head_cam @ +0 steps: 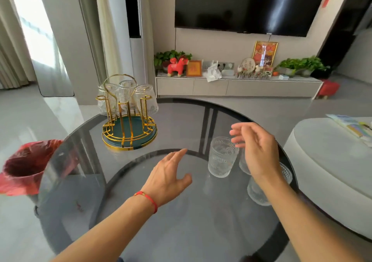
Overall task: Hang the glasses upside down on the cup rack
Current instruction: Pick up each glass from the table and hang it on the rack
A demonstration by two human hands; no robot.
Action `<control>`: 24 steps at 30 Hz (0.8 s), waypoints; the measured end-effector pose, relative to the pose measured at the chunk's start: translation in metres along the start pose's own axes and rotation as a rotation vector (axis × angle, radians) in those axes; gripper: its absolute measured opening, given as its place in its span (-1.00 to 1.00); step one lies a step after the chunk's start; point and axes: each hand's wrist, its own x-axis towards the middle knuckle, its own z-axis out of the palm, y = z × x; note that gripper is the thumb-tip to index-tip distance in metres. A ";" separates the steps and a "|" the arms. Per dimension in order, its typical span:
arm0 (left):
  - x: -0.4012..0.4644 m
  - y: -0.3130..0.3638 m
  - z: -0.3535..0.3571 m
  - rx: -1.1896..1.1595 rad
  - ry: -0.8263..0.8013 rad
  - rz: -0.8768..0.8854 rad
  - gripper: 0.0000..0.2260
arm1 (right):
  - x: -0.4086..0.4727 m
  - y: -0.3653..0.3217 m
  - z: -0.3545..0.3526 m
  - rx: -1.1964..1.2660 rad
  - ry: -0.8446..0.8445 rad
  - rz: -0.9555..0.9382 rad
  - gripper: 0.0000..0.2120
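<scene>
We see three glasses (126, 96) already hanging upside down on the rack (128, 121) at the desk's (181, 231) far left. Three more stand upright at the right edge. Our right hand (255, 149) hovers spread open above the nearest glass (221, 157), holding nothing; our left hand (169, 173) is open and empty too.

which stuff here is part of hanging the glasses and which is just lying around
Part of the job: cup rack with three glasses already hung; upright glass and two more behind the right hand; left hand, open.

Just lying about: red-lined bin, papers on the white table.
</scene>
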 end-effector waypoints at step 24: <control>0.034 0.053 -0.003 -0.508 0.042 -0.433 -0.33 | -0.018 0.009 0.004 -0.137 -0.209 0.024 -0.71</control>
